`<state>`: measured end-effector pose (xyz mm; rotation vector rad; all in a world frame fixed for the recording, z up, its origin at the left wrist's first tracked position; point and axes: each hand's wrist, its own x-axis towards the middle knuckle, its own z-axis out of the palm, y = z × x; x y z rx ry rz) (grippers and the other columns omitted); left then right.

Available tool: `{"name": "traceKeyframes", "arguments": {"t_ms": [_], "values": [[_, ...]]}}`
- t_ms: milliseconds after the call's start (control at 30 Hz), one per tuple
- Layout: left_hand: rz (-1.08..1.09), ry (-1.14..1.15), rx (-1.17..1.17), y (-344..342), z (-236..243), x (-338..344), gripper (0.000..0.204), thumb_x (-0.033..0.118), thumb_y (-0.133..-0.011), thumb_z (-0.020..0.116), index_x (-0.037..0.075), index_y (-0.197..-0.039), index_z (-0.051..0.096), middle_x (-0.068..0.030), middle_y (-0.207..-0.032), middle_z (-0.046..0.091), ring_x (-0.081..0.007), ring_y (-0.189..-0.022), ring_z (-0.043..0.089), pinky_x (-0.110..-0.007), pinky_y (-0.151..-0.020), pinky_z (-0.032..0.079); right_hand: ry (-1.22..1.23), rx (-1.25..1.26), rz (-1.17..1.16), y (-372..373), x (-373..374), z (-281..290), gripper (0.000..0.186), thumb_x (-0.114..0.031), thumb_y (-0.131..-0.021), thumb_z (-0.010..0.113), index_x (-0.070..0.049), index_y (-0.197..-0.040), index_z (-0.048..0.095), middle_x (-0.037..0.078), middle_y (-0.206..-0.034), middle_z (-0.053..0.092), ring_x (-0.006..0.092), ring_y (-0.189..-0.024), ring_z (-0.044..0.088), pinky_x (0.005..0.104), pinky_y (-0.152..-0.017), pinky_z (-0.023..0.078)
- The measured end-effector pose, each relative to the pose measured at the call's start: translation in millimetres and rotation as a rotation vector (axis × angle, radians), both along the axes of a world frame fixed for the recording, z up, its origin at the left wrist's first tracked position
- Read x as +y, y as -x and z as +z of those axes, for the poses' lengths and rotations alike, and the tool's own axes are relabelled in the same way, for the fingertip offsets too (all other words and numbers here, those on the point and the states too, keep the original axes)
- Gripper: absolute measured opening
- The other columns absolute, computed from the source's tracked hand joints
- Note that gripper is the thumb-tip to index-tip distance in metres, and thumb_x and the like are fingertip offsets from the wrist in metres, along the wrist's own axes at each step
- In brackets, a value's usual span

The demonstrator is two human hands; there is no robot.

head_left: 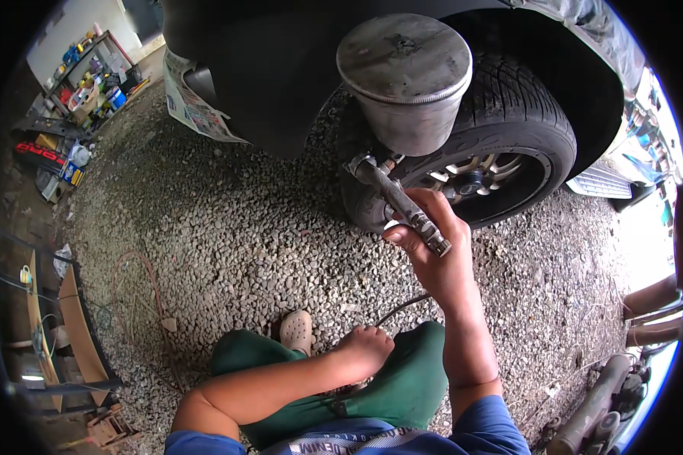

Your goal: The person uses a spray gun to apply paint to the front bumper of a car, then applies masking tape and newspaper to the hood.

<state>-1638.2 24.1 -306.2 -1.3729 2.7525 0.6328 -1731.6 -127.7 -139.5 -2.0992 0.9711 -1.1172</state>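
Clenched around the spray gun (402,203) handle, right hand (432,243) aims its metal cup (406,76) at twelve o'clock, near the car tyre (508,129). Left hand (366,349) rests fisted on the knee. Risk: heavy raised cup could tip, spilling onto gravel (228,227).

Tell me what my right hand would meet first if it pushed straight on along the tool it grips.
Probably the grey metal canister fixed at the tool's far end; the right hand points there. The tyre lies behind; depth is unclear.
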Motion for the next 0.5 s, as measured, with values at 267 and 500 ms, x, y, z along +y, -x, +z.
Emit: {"name": "traceKeyframes", "arguments": {"t_ms": [267,500], "values": [[-0.009,-0.046,-0.020,0.5,6.0,-6.8,0.022,0.011,-0.087,0.053,0.003,-0.106,0.060,-0.0128,-0.104,0.065,-0.0289,-0.099,0.065,-0.043,-0.084,0.052,-0.036,-0.059,-0.064,0.8,-2.5,2.4,0.052,-0.029,-0.077,0.086,-0.003,-0.114,0.060,0.015,-0.089,0.073,0.0284,-0.083,0.074,0.0356,-0.071,0.055],[0.021,-0.059,0.018,-0.3,1.6,-7.3,0.023,0.011,-0.087,0.054,0.004,-0.108,0.061,-0.0129,-0.105,0.065,-0.0289,-0.101,0.064,-0.044,-0.085,0.051,0.010,-0.140,-0.078,1.9,-5.1,4.0,0.053,-0.029,-0.077,0.086,-0.003,-0.114,0.060,0.013,-0.086,0.072,0.0266,-0.079,0.073,0.0342,-0.070,0.055]]}}
